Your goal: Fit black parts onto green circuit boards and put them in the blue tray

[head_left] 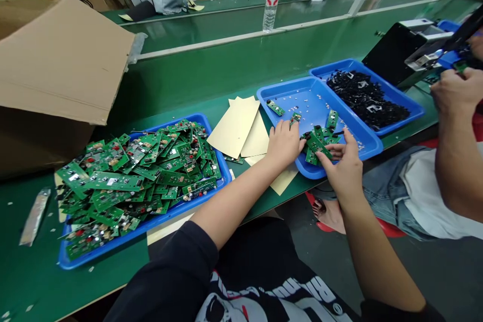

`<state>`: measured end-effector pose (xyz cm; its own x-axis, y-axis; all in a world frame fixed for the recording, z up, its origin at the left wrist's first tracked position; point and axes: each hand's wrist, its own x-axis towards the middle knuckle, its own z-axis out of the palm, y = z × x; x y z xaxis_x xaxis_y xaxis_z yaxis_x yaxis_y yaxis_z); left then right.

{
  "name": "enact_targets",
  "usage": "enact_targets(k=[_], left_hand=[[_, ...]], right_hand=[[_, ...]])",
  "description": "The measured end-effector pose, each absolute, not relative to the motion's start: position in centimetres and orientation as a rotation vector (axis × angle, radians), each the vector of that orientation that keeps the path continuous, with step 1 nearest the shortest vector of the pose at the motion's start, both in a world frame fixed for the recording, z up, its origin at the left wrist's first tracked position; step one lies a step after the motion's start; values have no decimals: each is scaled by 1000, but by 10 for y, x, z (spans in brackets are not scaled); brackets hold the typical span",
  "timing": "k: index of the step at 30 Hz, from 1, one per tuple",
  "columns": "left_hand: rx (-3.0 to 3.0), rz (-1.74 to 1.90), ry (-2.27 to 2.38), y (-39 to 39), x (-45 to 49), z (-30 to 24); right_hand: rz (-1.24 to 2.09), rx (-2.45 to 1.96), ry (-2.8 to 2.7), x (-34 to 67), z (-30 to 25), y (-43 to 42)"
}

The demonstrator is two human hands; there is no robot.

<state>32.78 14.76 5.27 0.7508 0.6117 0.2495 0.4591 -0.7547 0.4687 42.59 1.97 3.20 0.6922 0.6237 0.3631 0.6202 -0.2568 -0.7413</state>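
Tabletop [113, 271]: under the middle blue tray [302, 91].
Left hand [286, 140]: over the tray's left edge; can't tell its grip.
Right hand [345, 168]: by the tray's near edge, pinching a green board [316, 145].
Green board: over the tray; likely light, stiff, easy to crack; hold its edges.

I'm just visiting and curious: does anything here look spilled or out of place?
Small pale scraps litter the green bench and the middle blue tray, looking untidy. Circuit boards also heap over the rim of the left tray, seemingly overfilling it.
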Motion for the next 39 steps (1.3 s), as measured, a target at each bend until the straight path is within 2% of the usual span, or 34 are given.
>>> enact_targets(k=[16, 28, 34, 39], left_hand=[[2663, 625, 362, 161, 314, 61], [2937, 362, 120, 161, 319, 92], [2979, 379, 260, 156, 321, 84], [2904, 475, 516, 162, 305, 99]], right_hand=[[304, -1709, -676, 436, 45, 17], [544, -1752, -715, 442, 78, 2], [347, -1801, -810, 449, 71, 7], [162, -1939, -867, 450, 55, 15]])
